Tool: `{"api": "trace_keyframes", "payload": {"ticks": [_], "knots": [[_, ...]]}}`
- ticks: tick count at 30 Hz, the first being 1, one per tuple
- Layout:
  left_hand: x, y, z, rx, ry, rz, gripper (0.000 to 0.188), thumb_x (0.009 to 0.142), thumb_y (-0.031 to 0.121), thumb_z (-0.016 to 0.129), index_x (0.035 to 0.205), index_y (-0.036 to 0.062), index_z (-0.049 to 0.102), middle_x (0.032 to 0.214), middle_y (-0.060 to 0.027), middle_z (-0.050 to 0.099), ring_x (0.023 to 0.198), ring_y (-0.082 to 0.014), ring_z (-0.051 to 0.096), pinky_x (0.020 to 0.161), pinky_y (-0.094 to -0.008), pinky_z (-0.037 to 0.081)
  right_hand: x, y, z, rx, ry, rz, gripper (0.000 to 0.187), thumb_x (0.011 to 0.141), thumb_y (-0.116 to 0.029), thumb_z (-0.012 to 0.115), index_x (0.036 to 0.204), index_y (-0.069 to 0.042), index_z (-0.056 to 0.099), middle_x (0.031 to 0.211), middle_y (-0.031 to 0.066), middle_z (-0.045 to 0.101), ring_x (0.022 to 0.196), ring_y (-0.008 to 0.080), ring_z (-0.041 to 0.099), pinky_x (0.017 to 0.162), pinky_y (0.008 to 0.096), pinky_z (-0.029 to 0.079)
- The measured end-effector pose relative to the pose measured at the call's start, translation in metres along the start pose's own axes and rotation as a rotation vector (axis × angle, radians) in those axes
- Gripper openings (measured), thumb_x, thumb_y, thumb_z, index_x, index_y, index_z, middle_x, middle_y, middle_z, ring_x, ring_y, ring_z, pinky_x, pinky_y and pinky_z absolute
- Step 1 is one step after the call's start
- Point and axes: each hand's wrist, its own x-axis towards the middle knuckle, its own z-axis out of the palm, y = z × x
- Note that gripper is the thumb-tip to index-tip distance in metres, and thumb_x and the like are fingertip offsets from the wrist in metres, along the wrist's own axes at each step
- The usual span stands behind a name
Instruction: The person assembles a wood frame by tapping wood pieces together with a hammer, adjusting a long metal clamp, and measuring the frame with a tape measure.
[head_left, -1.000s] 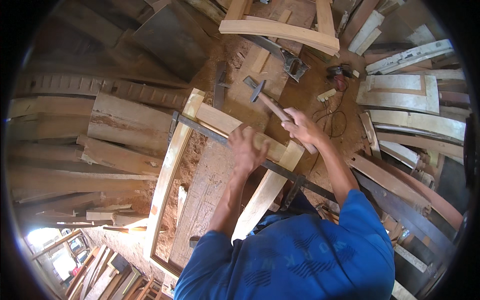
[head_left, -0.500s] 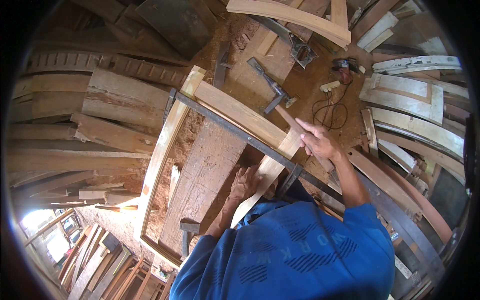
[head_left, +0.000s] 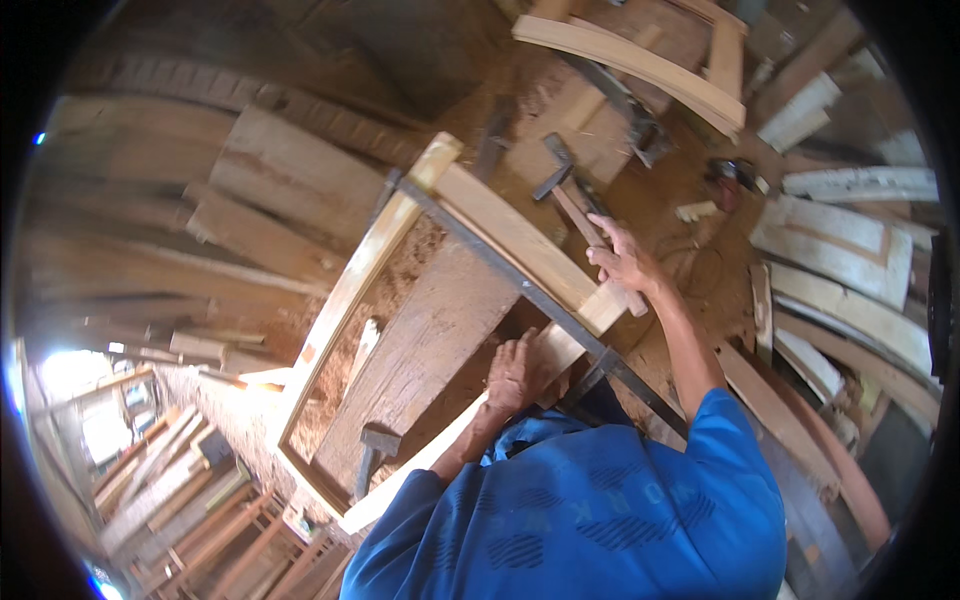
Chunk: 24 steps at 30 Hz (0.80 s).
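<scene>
My right hand point(head_left: 622, 258) is wrapped round the wooden handle of a hammer point(head_left: 578, 210). Its dark metal head points away from me, beyond the right corner of a pale wooden frame point(head_left: 345, 275). The handle's butt sticks out below my fingers, over the end of the near rail. My left hand point(head_left: 512, 375) rests on the inner edge of that rail, its fingers side by side; the thumb is hard to make out. A long dark bar clamp point(head_left: 490, 255) spans the frame, its jaw near my body. Another metal clamp point(head_left: 375, 450) sits at the near left inside it.
Beneath the frame lies a worn plank point(head_left: 430, 300) among wood shavings. Beyond it are a handsaw point(head_left: 640, 125) and a second wooden frame point(head_left: 640, 65). A power tool point(head_left: 733, 180) with a cord lies to the right. Boards point(head_left: 240, 245) are stacked on both sides.
The view has swung, so the frame sits further right. The hammer has shifted away from the frame's corner, its handle now steeper. My left hand stays on the near rail.
</scene>
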Motion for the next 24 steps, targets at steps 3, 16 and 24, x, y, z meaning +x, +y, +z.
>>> {"api": "trace_keyframes", "payload": {"ticks": [3, 16, 24], "knots": [[-0.005, 0.028, -0.004, 0.012, 0.101, -0.047, 0.068, 0.085, 0.034, 0.071, 0.143, 0.0062, 0.048, 0.116, -0.0214, 0.055, 0.107, -0.041, 0.052, 0.096, -0.0518, 0.044, 0.037, 0.043, 0.005, -0.481, 0.033, -0.162, 0.064, 0.093, -0.024, 0.067, 0.148, -0.003, 0.043, 0.13, 0.0228, 0.061, 0.108, 0.0351, 0.066, 0.092, 0.0454, 0.053], [-0.022, -0.005, 0.004, -0.195, 0.168, -0.171, 0.042, 0.089, 0.028, 0.065, 0.123, 0.0051, 0.059, 0.116, -0.0188, 0.061, 0.111, -0.0379, 0.056, 0.094, -0.0492, 0.047, 0.009, -0.02, 0.057, -1.087, 0.344, -0.231, 0.044, 0.096, -0.018, 0.061, 0.136, -0.001, 0.056, 0.118, 0.0277, 0.064, 0.117, 0.0449, 0.058, 0.1, 0.0509, 0.045], [-0.122, -0.089, -0.046, -0.439, 0.219, -0.177, 0.032, 0.089, 0.02, 0.069, 0.117, 0.0058, 0.067, 0.113, -0.0162, 0.068, 0.113, -0.0365, 0.06, 0.096, -0.0471, 0.049, -0.001, -0.06, 0.241, -0.926, -0.132, -0.282, 0.029, 0.095, -0.02, 0.059, 0.114, -0.001, 0.071, 0.116, 0.0231, 0.069, 0.11, 0.0397, 0.065, 0.096, 0.0449, 0.05]]}}
